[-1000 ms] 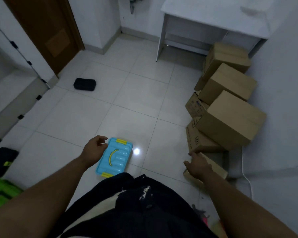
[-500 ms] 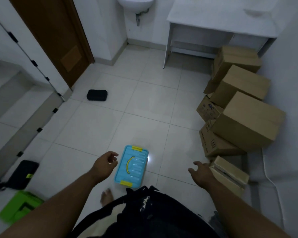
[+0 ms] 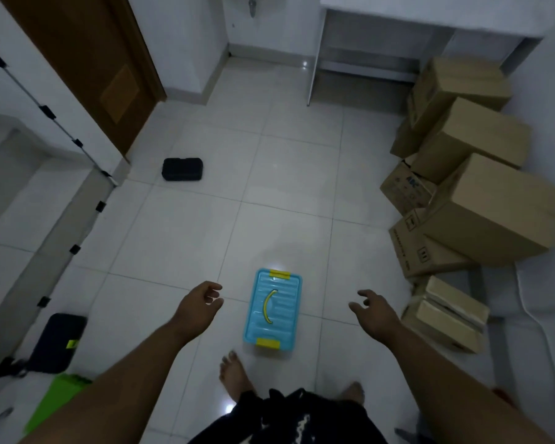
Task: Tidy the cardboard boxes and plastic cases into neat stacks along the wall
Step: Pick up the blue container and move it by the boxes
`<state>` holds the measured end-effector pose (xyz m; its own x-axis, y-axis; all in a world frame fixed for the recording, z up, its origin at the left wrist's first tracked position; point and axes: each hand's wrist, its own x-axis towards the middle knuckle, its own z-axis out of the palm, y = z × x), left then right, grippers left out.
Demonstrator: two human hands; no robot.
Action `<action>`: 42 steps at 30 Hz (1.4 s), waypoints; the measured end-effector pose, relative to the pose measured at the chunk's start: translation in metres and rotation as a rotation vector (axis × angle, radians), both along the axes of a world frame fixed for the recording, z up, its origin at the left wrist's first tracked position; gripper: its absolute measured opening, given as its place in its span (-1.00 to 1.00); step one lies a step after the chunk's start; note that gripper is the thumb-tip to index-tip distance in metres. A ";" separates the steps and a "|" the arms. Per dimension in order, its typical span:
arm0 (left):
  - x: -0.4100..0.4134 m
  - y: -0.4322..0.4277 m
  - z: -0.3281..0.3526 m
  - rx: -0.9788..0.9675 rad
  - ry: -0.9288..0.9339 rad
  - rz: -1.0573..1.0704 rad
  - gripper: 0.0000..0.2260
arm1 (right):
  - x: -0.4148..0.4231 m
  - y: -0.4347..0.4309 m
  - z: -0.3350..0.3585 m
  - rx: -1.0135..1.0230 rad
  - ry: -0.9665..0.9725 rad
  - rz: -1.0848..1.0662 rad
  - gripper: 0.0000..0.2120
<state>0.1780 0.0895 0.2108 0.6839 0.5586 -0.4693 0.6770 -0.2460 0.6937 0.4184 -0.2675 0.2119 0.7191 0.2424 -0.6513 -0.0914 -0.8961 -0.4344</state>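
My left hand and right hand hang empty, fingers loose, flanking the blue case; at right, tilted boxes may slide if nudged.

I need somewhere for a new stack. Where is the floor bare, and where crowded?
Bare tiles span from the black case by the door to the cardboard boxes, beyond the blue case. Crowded: leaning boxes along the right wall; lower left around the green case.

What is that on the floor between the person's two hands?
A light blue plastic case lies flat on the floor between the left hand and the right hand; neither touches it. The head view shows this.
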 end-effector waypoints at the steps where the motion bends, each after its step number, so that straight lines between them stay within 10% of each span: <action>1: 0.006 0.004 -0.006 -0.016 0.008 0.015 -0.80 | 0.001 0.006 -0.004 -0.003 0.009 0.002 -0.47; 8: 0.051 -0.002 -0.096 -0.027 0.066 0.072 -0.77 | 0.019 0.041 -0.102 0.012 0.084 -0.034 -0.48; 26: 0.096 -0.031 -0.564 -0.341 0.395 0.227 -0.32 | 0.033 0.083 -0.609 0.129 0.448 -0.175 -0.31; 31: 0.101 -0.045 -0.577 -0.255 0.261 0.383 -0.78 | 0.026 0.082 -0.629 0.242 0.300 -0.118 -0.72; 42: 0.250 -0.144 -0.515 -0.319 0.087 0.258 -0.77 | 0.161 -0.031 -0.547 0.247 0.056 -0.242 -0.74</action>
<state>0.4281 -0.0541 -0.3040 0.4910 0.5237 -0.6962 0.7476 0.1571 0.6454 0.5794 -0.2982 -0.3348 0.7396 0.2244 -0.6345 -0.3184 -0.7139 -0.6237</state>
